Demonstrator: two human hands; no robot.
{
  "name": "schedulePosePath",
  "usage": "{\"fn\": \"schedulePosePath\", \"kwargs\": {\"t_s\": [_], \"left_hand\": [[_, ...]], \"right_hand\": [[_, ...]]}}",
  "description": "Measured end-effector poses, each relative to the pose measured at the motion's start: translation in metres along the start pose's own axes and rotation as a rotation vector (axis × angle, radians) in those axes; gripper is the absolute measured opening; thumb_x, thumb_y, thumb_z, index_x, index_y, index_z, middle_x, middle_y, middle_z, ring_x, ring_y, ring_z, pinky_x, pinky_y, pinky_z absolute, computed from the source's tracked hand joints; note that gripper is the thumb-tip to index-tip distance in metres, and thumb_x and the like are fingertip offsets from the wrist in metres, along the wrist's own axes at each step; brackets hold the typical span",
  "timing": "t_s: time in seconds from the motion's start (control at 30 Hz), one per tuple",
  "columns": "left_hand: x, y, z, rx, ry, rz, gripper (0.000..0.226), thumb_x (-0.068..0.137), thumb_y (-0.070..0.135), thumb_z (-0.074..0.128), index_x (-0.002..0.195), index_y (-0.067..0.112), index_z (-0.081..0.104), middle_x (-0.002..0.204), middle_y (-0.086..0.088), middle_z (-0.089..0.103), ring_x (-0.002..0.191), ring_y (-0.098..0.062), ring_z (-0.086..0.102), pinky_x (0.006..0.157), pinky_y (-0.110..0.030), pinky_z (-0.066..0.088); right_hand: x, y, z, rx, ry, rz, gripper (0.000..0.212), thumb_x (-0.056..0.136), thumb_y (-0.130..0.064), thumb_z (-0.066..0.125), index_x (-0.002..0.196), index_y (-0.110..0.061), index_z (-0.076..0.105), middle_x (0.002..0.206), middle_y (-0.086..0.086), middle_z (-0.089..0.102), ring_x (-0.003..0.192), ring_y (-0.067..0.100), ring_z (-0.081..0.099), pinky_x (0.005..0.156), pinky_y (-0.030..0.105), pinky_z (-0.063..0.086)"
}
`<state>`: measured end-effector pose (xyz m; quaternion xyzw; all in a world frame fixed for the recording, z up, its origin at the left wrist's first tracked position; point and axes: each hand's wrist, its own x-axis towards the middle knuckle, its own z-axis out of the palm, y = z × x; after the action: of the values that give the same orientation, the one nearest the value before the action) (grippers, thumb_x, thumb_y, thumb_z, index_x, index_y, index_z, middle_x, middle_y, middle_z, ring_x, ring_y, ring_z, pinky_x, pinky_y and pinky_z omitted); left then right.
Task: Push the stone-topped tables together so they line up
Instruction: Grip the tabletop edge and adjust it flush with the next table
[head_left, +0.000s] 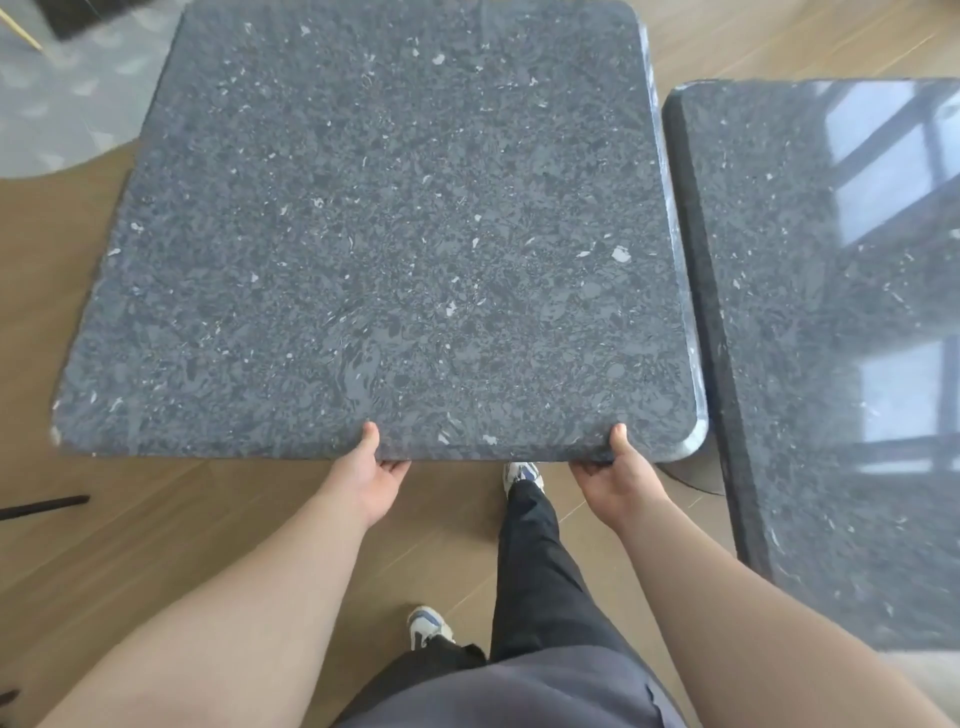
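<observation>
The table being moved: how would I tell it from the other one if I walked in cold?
On the wooden floor stand two dark speckled stone-topped tables, side by side with a narrow gap between. The one being moved is the left one, filling the middle of the view. Unlike the right table, which mirrors a window, its top looks matte, and the left hand and right hand grip its near edge.

Two stone-topped tables (384, 234) (831, 338) stand apart on wooden floor (156, 545).

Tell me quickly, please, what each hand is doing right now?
Left hand: grips the near edge of the stone-topped table, thumb on top.
Right hand: grips the same edge, nearer its right corner.
</observation>
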<state>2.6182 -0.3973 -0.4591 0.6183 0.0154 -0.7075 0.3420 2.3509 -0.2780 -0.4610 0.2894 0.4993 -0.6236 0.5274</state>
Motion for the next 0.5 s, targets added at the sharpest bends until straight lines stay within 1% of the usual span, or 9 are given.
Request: {"fn": "schedulePosePath", "kwargs": {"t_s": [0.07,0.17,0.2,0.23,0.27,0.33,0.4,0.5], "left_hand": [[0.001,0.001,0.001,-0.012,-0.001,-0.011,0.038,0.104,0.027,0.050,0.138,0.011,0.046,0.125,-0.011,0.059,0.117,-0.025,0.055,0.112,-0.044,0.041],[-0.001,0.001,0.000,-0.048,0.014,-0.035,0.029,0.103,0.023,0.055,0.129,0.011,0.051,0.121,-0.011,0.059,0.113,-0.026,0.057,0.111,-0.045,0.041],[-0.002,0.001,0.000,-0.057,0.014,-0.034,0.024,0.102,0.020,0.056,0.123,0.009,0.054,0.120,-0.012,0.060,0.110,-0.027,0.059,0.109,-0.045,0.043],[-0.001,0.003,0.000,-0.070,0.014,-0.023,0.018,0.101,0.015,0.057,0.117,0.008,0.057,0.120,-0.013,0.062,0.108,-0.028,0.061,0.107,-0.046,0.045],[0.001,0.005,-0.001,-0.090,0.023,-0.002,0.013,0.099,0.009,0.058,0.112,0.008,0.059,0.120,-0.013,0.063,0.107,-0.029,0.063,0.104,-0.047,0.047],[0.004,0.007,-0.002,-0.161,0.046,0.045,0.014,0.096,0.002,0.056,0.109,0.007,0.061,0.119,-0.014,0.067,0.106,-0.031,0.066,0.100,-0.048,0.051],[0.003,0.008,-0.002,-0.212,0.027,0.052,0.020,0.096,0.009,0.060,0.116,0.008,0.062,0.118,-0.013,0.069,0.108,-0.031,0.067,0.098,-0.049,0.051],[0.004,0.008,-0.007,-0.203,0.027,0.055,0.035,0.096,0.023,0.066,0.127,0.011,0.058,0.120,-0.011,0.068,0.111,-0.030,0.065,0.098,-0.050,0.051]], "right_hand": [[-0.004,-0.001,0.005,0.019,0.012,-0.007,0.049,0.101,-0.033,0.055,0.142,-0.008,0.046,0.134,0.013,0.060,0.107,0.027,0.064,0.096,0.042,0.050],[-0.006,-0.001,0.007,0.047,0.049,0.014,0.045,0.100,-0.032,0.057,0.138,-0.008,0.050,0.130,0.014,0.062,0.106,0.028,0.064,0.078,0.042,0.054],[-0.005,-0.001,0.006,0.069,0.051,0.025,0.045,0.100,-0.032,0.058,0.137,-0.008,0.051,0.129,0.014,0.063,0.108,0.028,0.064,0.077,0.043,0.054],[-0.003,0.000,0.005,0.090,0.045,0.033,0.045,0.099,-0.032,0.060,0.136,-0.008,0.052,0.129,0.014,0.064,0.110,0.029,0.064,0.080,0.043,0.055],[-0.002,0.001,0.005,0.113,0.036,0.039,0.045,0.097,-0.032,0.062,0.135,-0.008,0.054,0.129,0.015,0.064,0.113,0.030,0.064,0.088,0.044,0.055],[0.004,0.003,0.006,0.155,0.021,0.038,0.045,0.093,-0.034,0.067,0.130,-0.010,0.057,0.127,0.015,0.066,0.115,0.032,0.064,0.101,0.048,0.051],[0.006,0.003,0.007,0.180,0.011,0.033,0.045,0.091,-0.030,0.071,0.129,-0.011,0.058,0.123,0.014,0.069,0.113,0.033,0.066,0.101,0.050,0.051],[0.006,0.003,0.005,0.189,-0.001,0.011,0.043,0.093,-0.025,0.068,0.131,-0.010,0.056,0.123,0.012,0.070,0.112,0.031,0.068,0.099,0.048,0.053]]}}
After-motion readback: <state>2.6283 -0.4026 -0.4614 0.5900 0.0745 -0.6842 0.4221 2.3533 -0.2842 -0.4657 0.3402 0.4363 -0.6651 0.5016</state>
